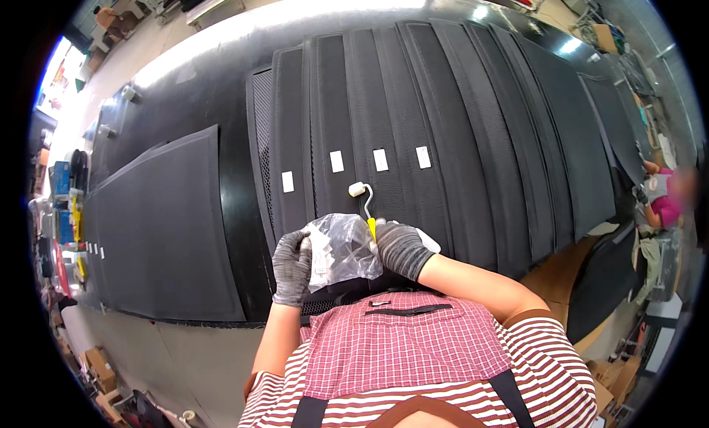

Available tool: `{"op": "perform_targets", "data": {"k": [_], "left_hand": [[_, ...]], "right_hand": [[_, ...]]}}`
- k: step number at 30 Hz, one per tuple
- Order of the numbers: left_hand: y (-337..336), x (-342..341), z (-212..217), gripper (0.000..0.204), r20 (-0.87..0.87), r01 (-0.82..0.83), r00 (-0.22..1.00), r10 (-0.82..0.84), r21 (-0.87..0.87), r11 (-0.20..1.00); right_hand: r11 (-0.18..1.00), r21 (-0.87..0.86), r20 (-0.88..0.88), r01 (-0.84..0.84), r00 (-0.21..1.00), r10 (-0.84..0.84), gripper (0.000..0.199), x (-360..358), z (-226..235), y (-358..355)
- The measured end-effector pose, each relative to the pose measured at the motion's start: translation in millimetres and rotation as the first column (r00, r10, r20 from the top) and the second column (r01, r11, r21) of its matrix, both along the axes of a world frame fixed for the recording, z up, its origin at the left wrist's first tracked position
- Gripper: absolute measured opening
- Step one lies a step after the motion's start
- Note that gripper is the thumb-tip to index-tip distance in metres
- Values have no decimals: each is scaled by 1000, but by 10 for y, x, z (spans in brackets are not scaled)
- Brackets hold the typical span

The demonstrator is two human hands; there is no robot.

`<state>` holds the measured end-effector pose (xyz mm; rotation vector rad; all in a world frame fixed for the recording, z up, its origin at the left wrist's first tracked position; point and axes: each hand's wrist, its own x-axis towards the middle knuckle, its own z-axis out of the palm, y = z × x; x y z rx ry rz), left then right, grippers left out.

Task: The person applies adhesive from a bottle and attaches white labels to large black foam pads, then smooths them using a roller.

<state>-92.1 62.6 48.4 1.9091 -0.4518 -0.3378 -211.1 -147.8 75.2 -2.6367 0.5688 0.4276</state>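
Note:
A clear plastic bag [353, 259] with small white labels [322, 257] inside is held in front of my chest. My left hand [292, 271], in a grey knit glove, pinches the bag's left edge. The gloved right hand [402, 251] grips a small hand roller [371, 230] by its yellow handle and appears to touch the bag's right side. The roller's white head points away from me, over the overlapping black padded panels [473, 132]. Single white labels [380, 160] lie on several of these panels. Something white [428, 242] shows beside my right wrist, its kind unclear.
More black panels [162, 228] are stacked at the left of the shiny black table [244, 44]. Blue boxes [60, 175] stand past the table's left end. At the far right, a person [665, 195] in pink handles a panel. Cardboard boxes [100, 369] sit on the floor at lower left.

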Motion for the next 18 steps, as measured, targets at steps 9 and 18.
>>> {"op": "perform_targets", "data": {"k": [9,18], "left_hand": [[-42,142,-626,30,300,186,935,-189,39,982],[-50,124,-648,32,460,201,854,-244,141,969]], "right_hand": [[942,144,218,304,919,-330,29,-414,512,-117],[845,399,575,355,621,-532,27,-701,446,-459]]}}
